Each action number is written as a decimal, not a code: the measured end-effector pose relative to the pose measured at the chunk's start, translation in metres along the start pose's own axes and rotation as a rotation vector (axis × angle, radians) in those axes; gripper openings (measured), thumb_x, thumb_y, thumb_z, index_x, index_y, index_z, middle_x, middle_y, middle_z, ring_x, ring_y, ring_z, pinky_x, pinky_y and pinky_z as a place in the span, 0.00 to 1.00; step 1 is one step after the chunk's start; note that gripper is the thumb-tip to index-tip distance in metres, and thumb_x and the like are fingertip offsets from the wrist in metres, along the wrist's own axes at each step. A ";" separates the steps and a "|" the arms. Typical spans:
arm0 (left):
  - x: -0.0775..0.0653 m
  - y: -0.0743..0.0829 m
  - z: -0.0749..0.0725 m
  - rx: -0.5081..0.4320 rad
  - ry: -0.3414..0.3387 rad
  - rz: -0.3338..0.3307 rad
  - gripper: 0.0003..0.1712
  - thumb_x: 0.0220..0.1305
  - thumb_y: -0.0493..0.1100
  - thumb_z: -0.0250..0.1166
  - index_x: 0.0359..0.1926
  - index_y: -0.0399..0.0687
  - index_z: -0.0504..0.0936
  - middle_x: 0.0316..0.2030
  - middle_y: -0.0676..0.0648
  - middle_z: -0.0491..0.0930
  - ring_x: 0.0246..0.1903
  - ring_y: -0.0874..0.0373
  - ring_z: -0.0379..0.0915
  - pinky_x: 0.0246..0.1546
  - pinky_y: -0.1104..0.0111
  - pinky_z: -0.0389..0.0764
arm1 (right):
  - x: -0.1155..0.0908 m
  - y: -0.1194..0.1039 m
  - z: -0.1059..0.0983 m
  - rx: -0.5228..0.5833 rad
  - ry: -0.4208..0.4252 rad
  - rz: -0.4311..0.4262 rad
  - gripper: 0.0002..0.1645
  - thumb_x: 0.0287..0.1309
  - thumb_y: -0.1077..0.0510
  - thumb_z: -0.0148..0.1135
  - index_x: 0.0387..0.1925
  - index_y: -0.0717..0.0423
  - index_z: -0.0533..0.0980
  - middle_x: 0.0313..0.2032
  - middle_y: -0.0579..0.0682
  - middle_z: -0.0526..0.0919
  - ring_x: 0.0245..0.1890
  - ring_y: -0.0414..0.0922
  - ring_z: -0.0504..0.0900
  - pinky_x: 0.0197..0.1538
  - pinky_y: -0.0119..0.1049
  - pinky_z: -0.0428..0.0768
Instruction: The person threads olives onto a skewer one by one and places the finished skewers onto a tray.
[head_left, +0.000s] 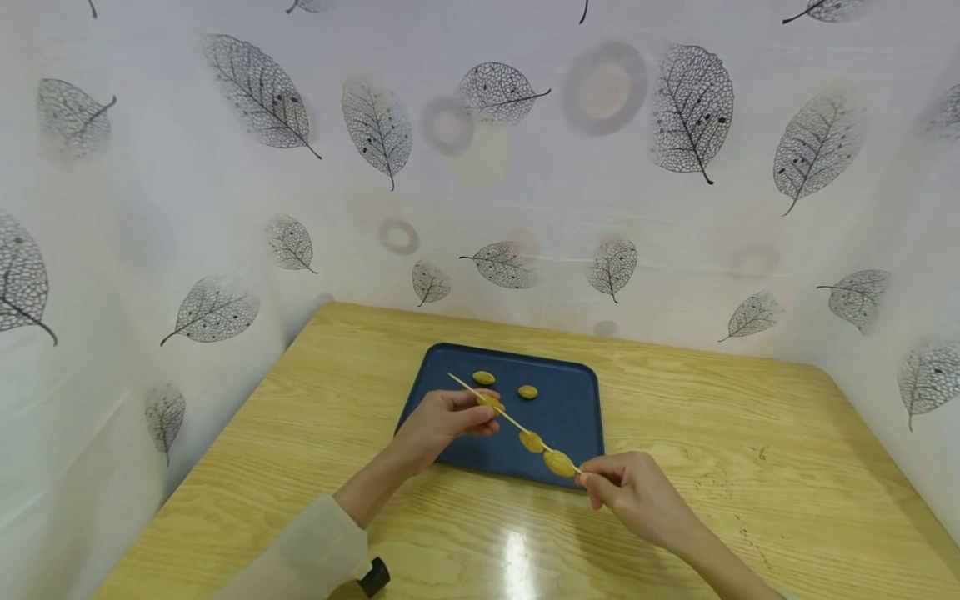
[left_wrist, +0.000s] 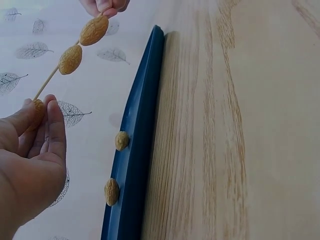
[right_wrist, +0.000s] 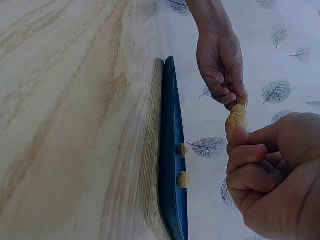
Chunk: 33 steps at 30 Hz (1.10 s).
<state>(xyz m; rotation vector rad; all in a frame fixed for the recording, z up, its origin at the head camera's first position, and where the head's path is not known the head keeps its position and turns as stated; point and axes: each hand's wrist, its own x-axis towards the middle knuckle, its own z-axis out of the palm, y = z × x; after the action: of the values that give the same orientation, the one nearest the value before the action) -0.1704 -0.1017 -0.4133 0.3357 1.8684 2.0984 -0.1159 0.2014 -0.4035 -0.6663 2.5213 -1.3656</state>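
Observation:
A thin wooden skewer [head_left: 513, 421] slants over the blue tray, its bare tip up at the left. Two wrinkled yellow-brown oval fruits [head_left: 558, 463] sit on it close together near the lower end. My left hand [head_left: 442, 425] pinches a third such fruit [left_wrist: 38, 111] between thumb and fingers, on the skewer towards the tip; the fingers partly hide it. With thumb and fingertips, my right hand [head_left: 637, 496] grips the skewer's lower end, just beyond the lowest fruit. Two loose fruits, one at left [head_left: 483, 377] and one at right [head_left: 528, 392], lie on the tray.
The blue rectangular tray [head_left: 573, 400] with a low rim rests on a wood-grain table [head_left: 720, 417]. White cloth [head_left: 525, 192] printed with leaves surrounds the table's back and sides. Something black [head_left: 374, 577] shows by the left sleeve.

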 end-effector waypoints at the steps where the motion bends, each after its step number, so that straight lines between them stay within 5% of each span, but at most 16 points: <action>1: 0.000 0.000 0.000 0.000 -0.001 -0.001 0.19 0.75 0.36 0.63 0.60 0.27 0.80 0.41 0.45 0.87 0.41 0.59 0.86 0.52 0.61 0.87 | 0.000 0.000 0.000 0.001 0.001 -0.001 0.21 0.72 0.60 0.63 0.20 0.57 0.79 0.18 0.45 0.77 0.11 0.29 0.52 0.15 0.22 0.52; 9: -0.001 -0.001 0.000 -0.017 -0.003 -0.009 0.18 0.74 0.35 0.63 0.60 0.28 0.81 0.42 0.45 0.87 0.41 0.59 0.86 0.52 0.62 0.87 | 0.002 0.001 0.002 0.004 0.007 -0.002 0.21 0.72 0.59 0.63 0.19 0.56 0.79 0.21 0.47 0.81 0.11 0.29 0.52 0.16 0.22 0.52; 19: 0.001 -0.004 0.000 -0.011 -0.004 -0.013 0.17 0.74 0.36 0.64 0.57 0.28 0.82 0.51 0.39 0.84 0.42 0.59 0.86 0.51 0.64 0.87 | 0.004 0.000 0.003 0.014 -0.001 0.016 0.21 0.73 0.59 0.62 0.20 0.57 0.79 0.14 0.42 0.71 0.10 0.29 0.52 0.15 0.23 0.52; 33: 0.000 -0.004 0.003 -0.012 -0.010 -0.016 0.20 0.74 0.36 0.64 0.60 0.24 0.79 0.45 0.43 0.86 0.41 0.60 0.86 0.52 0.62 0.87 | 0.005 -0.003 0.004 0.025 -0.009 0.013 0.21 0.73 0.60 0.62 0.20 0.59 0.79 0.15 0.48 0.74 0.10 0.30 0.52 0.16 0.23 0.53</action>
<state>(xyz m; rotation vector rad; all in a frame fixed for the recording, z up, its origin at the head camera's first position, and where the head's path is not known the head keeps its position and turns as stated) -0.1691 -0.0981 -0.4170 0.3267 1.8463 2.0933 -0.1180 0.1947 -0.4026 -0.6482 2.4929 -1.3850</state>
